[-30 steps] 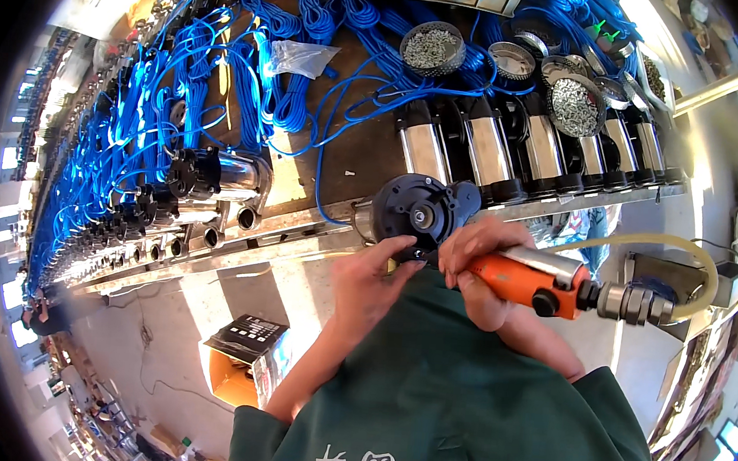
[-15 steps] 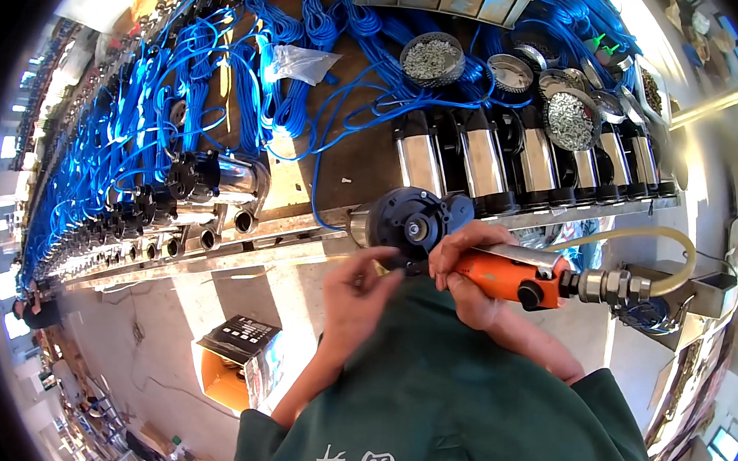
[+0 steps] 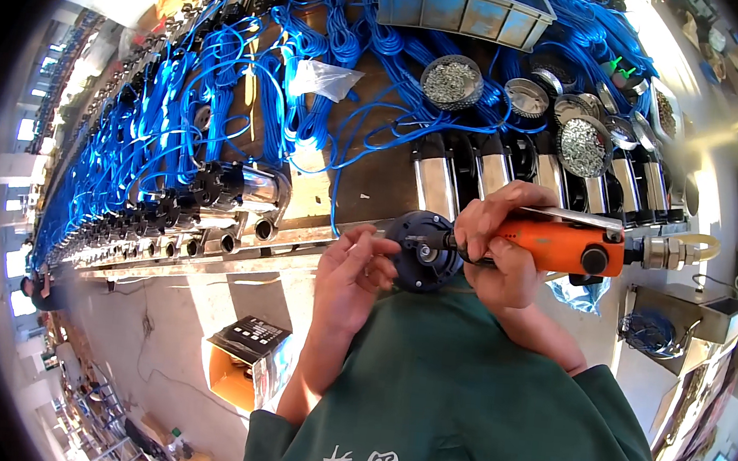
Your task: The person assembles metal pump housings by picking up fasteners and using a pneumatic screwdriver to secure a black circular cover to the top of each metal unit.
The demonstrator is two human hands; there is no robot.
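Observation:
My right hand grips an orange air-powered screwdriver lying sideways, its tip against the face of a round black part at the near edge of the workbench. An air hose fitting leaves the tool's right end. My left hand is just left of the black part, fingers curled with the fingertips touching its rim; whether a small screw is pinched between them is too small to tell. Behind the part lie shiny metal cylinders in a row.
Bundles of blue tubing cover the bench to the left. Round metal dishes of screws stand at the back, one more dish of screws to the right. A grey bin sits at the far edge. An open cardboard box lies on the floor below.
The orange tool has swung from tilted to level, its tip now on the black part's face. My left hand has stayed beside the part, shifting slightly.

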